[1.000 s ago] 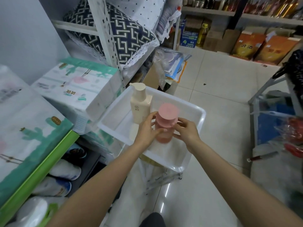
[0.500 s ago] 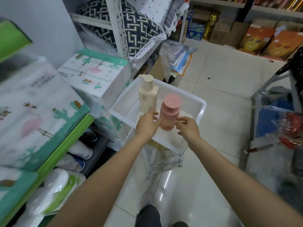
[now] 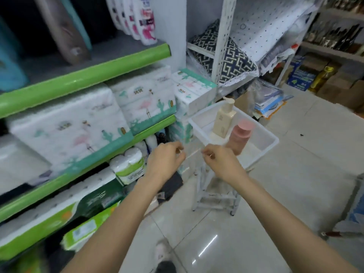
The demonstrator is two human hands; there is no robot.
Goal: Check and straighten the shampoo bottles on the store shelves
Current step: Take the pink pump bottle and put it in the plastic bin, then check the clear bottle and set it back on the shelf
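Head view: my left hand and right hand hung loosely curled and empty, just short of the white tray. Inside that tray, the cream pump bottle and pink bottle stood upright, side by side.

Both hands, left hand and right hand, hover loosely curled and holding nothing; beyond the right one, a pink round-capped plastic bottle stands beside a cream pump bottle in a white plastic bin.
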